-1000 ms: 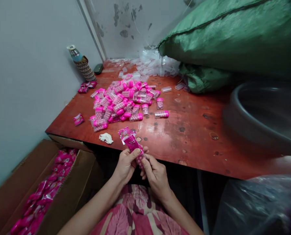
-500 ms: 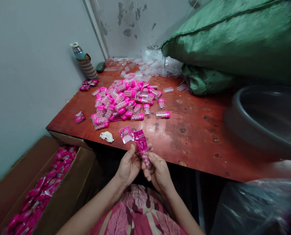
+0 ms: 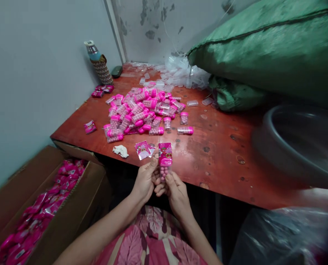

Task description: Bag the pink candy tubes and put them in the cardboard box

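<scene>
Between my hands, at the table's front edge, is a small clear candy bottle [image 3: 164, 172] filled with pink balls. A shiny pink printed wrapper [image 3: 165, 153] covers its upper end. My right hand [image 3: 177, 191] pinches the lower end, thumb in front. My left hand [image 3: 145, 180] grips from the left, its thumb by the wrapper's lower edge and its fingers partly hidden behind the bottle. Flat printed sachets [image 3: 143, 150] lie on the table just beyond my left hand. Farther back is a pile of pink-capped candy bottles [image 3: 137, 110].
An open cardboard box [image 3: 78, 206] of pink packets stands at lower left. White crumpled scrap [image 3: 120, 151] lies by the edge of the red table [image 3: 216, 162]. Clear plastic cases [image 3: 177, 75], green sacks [image 3: 263, 55] and a grey basin [image 3: 274, 147] occupy the back and right. A flask [image 3: 99, 64] stands back left.
The held bottle has turned more upright, and its wrapper now shows a broad printed face. My left thumb has moved up along the wrapper's side. The view has shifted slightly.
</scene>
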